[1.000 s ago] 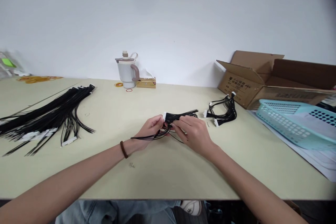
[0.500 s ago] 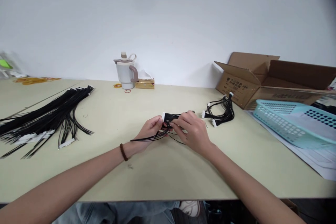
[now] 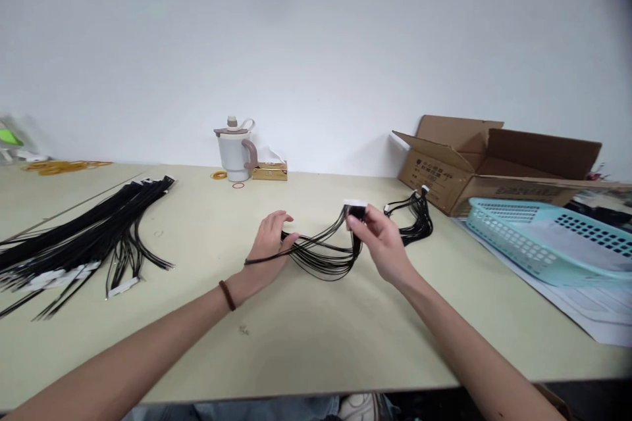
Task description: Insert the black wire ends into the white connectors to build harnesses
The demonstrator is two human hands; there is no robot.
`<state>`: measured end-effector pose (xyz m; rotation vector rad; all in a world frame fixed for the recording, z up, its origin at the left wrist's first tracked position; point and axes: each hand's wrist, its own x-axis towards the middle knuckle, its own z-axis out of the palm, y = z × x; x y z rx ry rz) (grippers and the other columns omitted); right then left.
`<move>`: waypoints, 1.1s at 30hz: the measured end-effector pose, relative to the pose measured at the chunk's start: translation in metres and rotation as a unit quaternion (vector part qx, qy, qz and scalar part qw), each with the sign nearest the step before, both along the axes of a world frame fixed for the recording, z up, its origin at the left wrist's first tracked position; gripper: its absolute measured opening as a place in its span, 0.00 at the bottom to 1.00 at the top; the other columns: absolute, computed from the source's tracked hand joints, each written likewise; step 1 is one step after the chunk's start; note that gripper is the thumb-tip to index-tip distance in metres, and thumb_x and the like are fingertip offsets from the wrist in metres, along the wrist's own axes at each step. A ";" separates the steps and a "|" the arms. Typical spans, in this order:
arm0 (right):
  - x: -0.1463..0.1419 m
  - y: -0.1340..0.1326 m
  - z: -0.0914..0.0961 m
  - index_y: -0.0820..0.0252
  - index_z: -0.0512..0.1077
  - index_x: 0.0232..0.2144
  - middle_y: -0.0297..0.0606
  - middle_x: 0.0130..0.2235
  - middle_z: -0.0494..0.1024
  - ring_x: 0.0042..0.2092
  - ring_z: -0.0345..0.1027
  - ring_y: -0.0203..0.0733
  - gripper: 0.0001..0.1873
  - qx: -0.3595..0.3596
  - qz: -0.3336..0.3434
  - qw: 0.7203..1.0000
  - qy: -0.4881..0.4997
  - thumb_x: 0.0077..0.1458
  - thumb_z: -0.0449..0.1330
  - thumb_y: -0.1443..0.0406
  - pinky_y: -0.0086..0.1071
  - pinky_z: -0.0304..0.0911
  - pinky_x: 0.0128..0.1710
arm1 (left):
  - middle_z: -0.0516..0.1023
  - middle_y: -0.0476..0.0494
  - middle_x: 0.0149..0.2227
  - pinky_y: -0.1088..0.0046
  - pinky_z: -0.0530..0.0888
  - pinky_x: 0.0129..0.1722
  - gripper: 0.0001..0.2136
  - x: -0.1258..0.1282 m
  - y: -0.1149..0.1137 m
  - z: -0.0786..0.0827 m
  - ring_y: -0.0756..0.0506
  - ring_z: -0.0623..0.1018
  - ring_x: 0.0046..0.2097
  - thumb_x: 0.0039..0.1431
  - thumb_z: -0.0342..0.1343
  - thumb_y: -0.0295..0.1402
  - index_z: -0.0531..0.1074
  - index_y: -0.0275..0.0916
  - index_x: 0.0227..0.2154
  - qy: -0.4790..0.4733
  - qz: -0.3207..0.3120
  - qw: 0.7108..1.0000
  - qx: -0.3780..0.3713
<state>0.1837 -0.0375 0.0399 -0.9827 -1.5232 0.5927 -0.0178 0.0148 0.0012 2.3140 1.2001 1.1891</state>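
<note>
A wire harness (image 3: 323,262) of thin black wires sags in a loop between my two hands above the table. My right hand (image 3: 384,243) pinches its black-and-white connector end (image 3: 355,208), thumb in front. At the other end, my left hand (image 3: 269,247) curls round the wires, thumb and fingers bent; their tips there are partly hidden. A few loose wires cross over the left wrist side. Just behind the right hand lies a finished-looking bunch of black wires with white connectors (image 3: 419,217).
Long black wires (image 3: 89,230) with white connectors lie at the left. By the wall stand a tumbler (image 3: 234,154) and a gold tissue box (image 3: 269,172), with rubber bands (image 3: 69,166) farther left. An open carton (image 3: 439,174) and turquoise basket (image 3: 518,250) on papers occupy the right.
My right hand has moved up and right, now pinching the connector that was by my left hand. My left hand has shifted slightly left, and the wires are stretched between them.
</note>
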 end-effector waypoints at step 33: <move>0.102 0.037 -0.006 0.57 0.73 0.31 0.39 0.33 0.75 0.36 0.68 0.42 0.07 -0.045 -0.395 0.816 -0.419 0.47 0.57 0.69 0.29 0.56 0.29 | 0.62 0.44 0.59 0.60 0.66 0.55 0.16 -0.021 0.018 -0.003 0.42 0.65 0.58 0.62 0.41 0.34 0.67 0.42 0.50 0.226 -0.176 0.952 0.107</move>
